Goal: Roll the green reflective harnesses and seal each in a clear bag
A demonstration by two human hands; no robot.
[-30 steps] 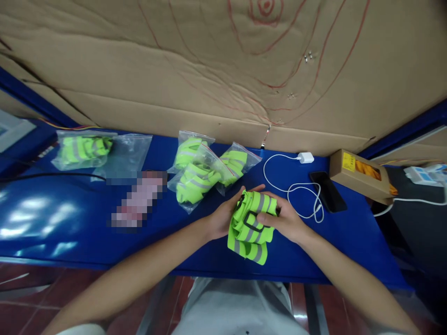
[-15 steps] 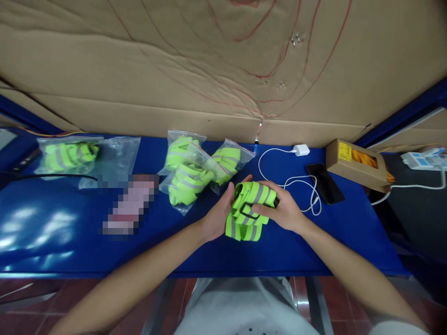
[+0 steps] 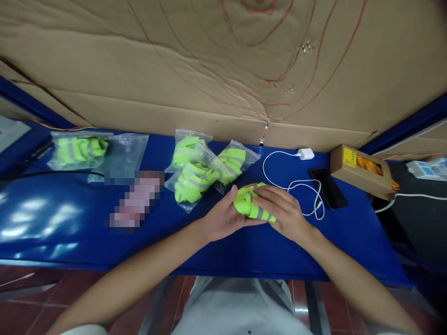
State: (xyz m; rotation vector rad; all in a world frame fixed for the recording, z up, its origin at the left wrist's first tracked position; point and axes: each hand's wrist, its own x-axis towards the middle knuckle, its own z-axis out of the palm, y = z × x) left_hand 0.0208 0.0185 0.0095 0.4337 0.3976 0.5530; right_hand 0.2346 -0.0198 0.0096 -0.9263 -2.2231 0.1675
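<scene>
Between my two hands is a folded bundle of neon-yellow reflective strap (image 3: 254, 204) with grey stripes, held just above the blue table. My left hand (image 3: 223, 216) cups it from the left and below, thumb up along its side. Over its top and right side lies my right hand (image 3: 284, 209), with the fingers bent across it and hiding part of the strap. Beyond my hands lie several clear zip bags (image 3: 195, 179) holding similar neon straps.
Another bagged strap (image 3: 80, 150) lies at the far left beside an empty clear bag (image 3: 127, 153). A blurred-out pink item (image 3: 138, 200) is nearer. To the right are a white charger with cable (image 3: 306, 154), a black phone (image 3: 328, 188) and a cardboard box (image 3: 363, 172). Cardboard (image 3: 209, 70) walls the back.
The strap bundle has become more compact between my hands. My right fingers now cover its top, and the black buckle seen earlier is hidden. The view has shifted slightly.
</scene>
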